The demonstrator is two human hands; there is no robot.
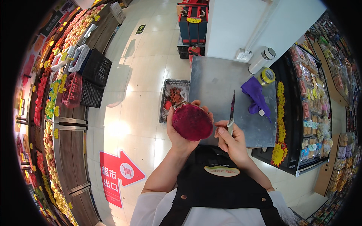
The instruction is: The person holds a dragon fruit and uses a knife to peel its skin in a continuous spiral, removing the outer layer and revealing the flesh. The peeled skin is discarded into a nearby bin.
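Note:
A cut red-fleshed dragon fruit (193,122) rests in my left hand (181,142), its deep magenta face turned up and my fingers around its far side. Close by on the right, my right hand (232,141) holds a knife (232,108) by its pale handle, with the narrow blade pointing away from me and dark red bits stuck to it. Both hands are over the near edge of a grey metal table (216,76). A purple cloth (253,91) lies crumpled on the table's right side.
A roll of yellow tape (266,76) and a white flask (261,60) stand at the table's back right. Left of the table is a black crate (163,113) holding scraps. A packaged-food case (294,113) borders the right; fruit shelves (73,147) line the left.

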